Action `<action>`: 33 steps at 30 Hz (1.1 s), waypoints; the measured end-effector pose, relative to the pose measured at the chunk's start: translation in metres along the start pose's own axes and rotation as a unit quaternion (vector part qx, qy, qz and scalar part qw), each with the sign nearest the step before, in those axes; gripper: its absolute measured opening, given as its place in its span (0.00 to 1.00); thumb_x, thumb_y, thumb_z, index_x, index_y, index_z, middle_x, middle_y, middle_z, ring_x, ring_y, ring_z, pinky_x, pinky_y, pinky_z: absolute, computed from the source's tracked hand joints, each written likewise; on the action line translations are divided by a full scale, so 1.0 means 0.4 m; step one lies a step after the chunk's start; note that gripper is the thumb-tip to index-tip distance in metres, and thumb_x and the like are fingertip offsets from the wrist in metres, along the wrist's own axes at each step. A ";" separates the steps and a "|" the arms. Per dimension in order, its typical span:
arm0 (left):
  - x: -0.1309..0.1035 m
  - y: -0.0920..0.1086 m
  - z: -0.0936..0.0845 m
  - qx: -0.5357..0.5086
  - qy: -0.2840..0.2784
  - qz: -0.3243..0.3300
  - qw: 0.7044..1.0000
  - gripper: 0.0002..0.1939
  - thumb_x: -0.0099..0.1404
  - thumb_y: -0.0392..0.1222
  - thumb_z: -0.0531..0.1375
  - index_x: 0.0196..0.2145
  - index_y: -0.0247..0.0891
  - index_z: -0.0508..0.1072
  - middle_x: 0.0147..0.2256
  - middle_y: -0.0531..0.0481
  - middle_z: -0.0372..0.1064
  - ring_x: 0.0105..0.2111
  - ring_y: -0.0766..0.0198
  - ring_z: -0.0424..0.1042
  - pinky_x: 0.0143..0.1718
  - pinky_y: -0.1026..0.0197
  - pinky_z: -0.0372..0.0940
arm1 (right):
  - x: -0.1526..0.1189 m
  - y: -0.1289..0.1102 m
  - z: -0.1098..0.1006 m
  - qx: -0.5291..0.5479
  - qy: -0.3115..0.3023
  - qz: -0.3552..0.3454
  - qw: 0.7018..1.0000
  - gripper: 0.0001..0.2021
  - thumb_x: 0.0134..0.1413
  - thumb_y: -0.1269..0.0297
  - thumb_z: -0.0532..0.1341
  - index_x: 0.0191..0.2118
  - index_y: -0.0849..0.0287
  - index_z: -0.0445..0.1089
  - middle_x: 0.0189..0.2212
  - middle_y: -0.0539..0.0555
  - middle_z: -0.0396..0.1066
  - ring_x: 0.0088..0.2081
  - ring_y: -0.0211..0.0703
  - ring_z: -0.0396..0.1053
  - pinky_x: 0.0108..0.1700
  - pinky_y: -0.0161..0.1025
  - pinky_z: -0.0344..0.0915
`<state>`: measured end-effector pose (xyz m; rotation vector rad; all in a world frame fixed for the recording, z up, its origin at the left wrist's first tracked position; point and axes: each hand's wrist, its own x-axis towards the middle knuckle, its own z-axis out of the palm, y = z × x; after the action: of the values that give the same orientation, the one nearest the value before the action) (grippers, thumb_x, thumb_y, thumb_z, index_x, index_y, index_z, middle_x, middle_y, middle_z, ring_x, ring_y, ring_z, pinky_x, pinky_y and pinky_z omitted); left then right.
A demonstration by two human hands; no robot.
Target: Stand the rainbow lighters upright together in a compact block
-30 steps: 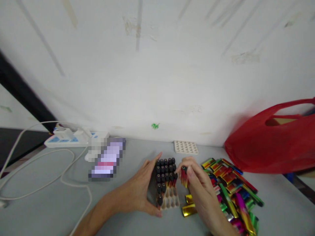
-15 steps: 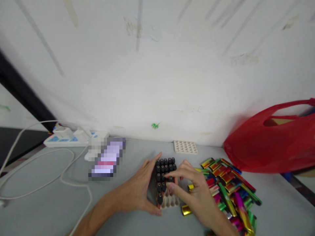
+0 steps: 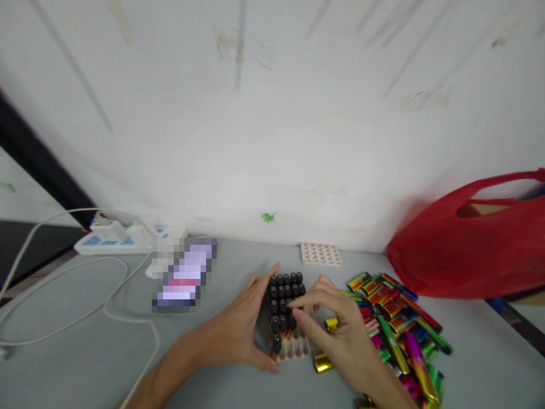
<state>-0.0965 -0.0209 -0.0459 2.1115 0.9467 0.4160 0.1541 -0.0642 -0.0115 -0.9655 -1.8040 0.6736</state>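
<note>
A pale tray with round hollows (image 3: 293,349) lies on the grey table, its front right hollows bare. Rows of upright black-topped tubes (image 3: 284,291) fill the back and left of it; each top shows a small light ring. My left hand (image 3: 238,326) spans the tray's left side, forefinger at the back corner and thumb at the front corner, bracing it. My right hand (image 3: 336,321) is over the tray's right side, thumb and forefinger pinched at a black-topped tube (image 3: 292,322) in the third or fourth row. The fingers partly hide that tube.
Shiny coloured foil sleeves (image 3: 395,318) lie heaped at the right. Behind stands a second white holed tray (image 3: 321,254) by the wall. A red bag (image 3: 464,255) is at far right. Leftward lie a phone (image 3: 187,275), power strip (image 3: 128,241) and white cable (image 3: 128,321).
My right fingers have shifted slightly and closed in over the tubes. The tube they hold has come lower, in line with the fourth row. My left hand stays put.
</note>
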 end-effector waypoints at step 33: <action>-0.003 0.001 -0.002 -0.006 0.001 -0.023 1.000 0.87 0.49 0.61 0.84 0.83 0.47 0.27 0.83 0.33 0.30 0.82 0.29 0.31 0.81 0.29 0.35 | -0.023 0.147 -0.012 -0.557 -0.023 0.111 0.823 0.09 0.70 0.79 0.59 0.43 0.56 0.69 0.38 0.61 0.73 0.42 0.62 0.72 0.46 0.52 0.64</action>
<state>-0.0977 -0.0216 -0.0449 2.0744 0.9886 0.3989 0.1796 -0.0402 -0.0598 -1.9369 -2.1217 -0.3572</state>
